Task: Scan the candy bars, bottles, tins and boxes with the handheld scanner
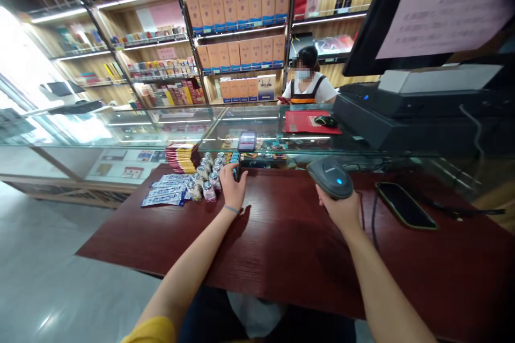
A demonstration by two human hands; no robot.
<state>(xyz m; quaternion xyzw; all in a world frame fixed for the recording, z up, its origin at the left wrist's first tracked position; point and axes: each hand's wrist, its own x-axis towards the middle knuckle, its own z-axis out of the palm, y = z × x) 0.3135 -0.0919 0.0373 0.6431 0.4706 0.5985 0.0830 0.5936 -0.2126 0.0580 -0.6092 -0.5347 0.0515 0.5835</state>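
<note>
My right hand is wrapped round the handle of a dark grey barcode scanner, whose top shows a lit blue light. My left hand is at the far side of the dark red wooden table, its fingers curled round a small dark thing that I cannot make out. Just left of that hand stand several small jars with silvery lids. Beside them are a stack of red and yellow packets and a spread of blue and white sachets.
A phone lies at the right with cables near it. Behind the table is a glass display counter with a red mat. A monitor stands at upper right. A person is behind the counter, before shelves of boxes.
</note>
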